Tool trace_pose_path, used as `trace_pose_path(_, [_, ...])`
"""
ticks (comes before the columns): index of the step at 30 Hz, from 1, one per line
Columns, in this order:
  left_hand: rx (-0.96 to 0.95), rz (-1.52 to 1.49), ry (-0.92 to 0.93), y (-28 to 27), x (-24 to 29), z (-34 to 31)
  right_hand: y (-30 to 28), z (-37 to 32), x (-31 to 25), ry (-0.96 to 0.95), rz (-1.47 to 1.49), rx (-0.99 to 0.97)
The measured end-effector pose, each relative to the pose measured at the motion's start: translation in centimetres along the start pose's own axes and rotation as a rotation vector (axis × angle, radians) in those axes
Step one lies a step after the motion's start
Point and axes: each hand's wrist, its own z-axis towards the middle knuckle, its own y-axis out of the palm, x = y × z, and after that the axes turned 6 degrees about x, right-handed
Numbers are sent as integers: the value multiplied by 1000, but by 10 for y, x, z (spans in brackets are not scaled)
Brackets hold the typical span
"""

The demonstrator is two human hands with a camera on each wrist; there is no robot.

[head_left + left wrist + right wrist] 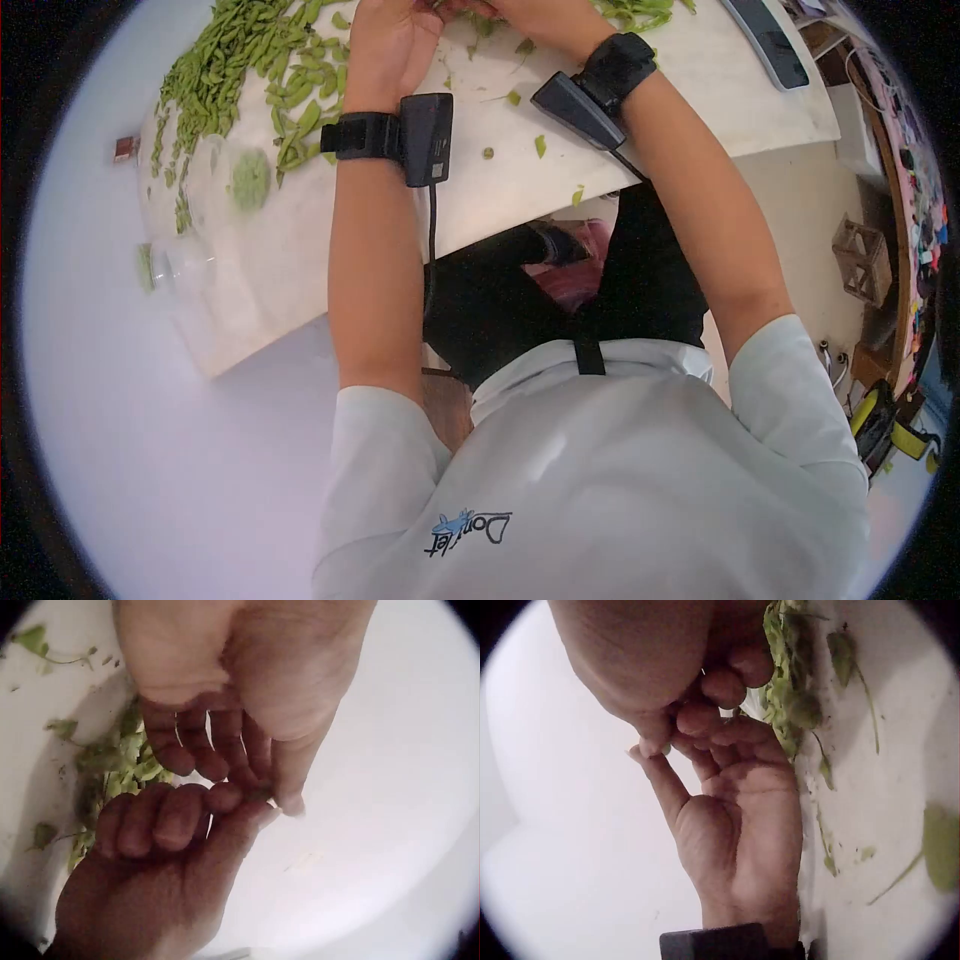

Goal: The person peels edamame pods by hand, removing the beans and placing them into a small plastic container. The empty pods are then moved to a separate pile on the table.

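My left hand (pixel 395 45) and right hand (pixel 545 22) meet at the top edge of the head view, over the white table. In the left wrist view, the left hand (pixel 255 682) comes from above and the right hand (pixel 150 862) from below, fingertips together. Thumb and forefinger of each pinch a small green soybean pod (pixel 260 794), mostly hidden by the fingers. The right wrist view shows the right hand (pixel 645 667) with its fingers curled over the left hand (pixel 742 817), whose other fingers are loosely bent. Leafy green sprigs (pixel 131 761) lie behind the hands.
A large heap of green soybean pods (pixel 225 65) spreads over the left of the white table (pixel 500 190). A phone (pixel 768 45) lies at the right edge. Loose leaf scraps (pixel 540 146) dot the near part, and a clear plastic container (pixel 205 185) stands at left.
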Motion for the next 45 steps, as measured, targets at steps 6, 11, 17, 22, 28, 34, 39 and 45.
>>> trace_pose_path(6, [18,92,33,-8,-3,2,0,-3,-4,42,-1,19])
trace_pose_path(11, [36,90,53,-4,-3,1,0,0,-5,7,-49,12])
trace_pose_path(17, [67,118,10,6,-1,-3,-2,-2,-7,54,37,-60])
trace_pose_path(22, [77,127,1,1,-3,0,-2,-4,-11,31,-5,21])
trace_pose_path(28, [89,138,38,1,-5,3,0,-3,-10,-4,-100,57])
trace_pose_path(34, [88,226,140,2,-6,4,0,-1,1,-111,-222,113])
trace_pose_path(39, [158,363,253,3,-8,6,-2,1,0,-12,-269,137])
trace_pose_path(45, [226,298,264,15,-10,4,0,0,-1,28,-8,179])
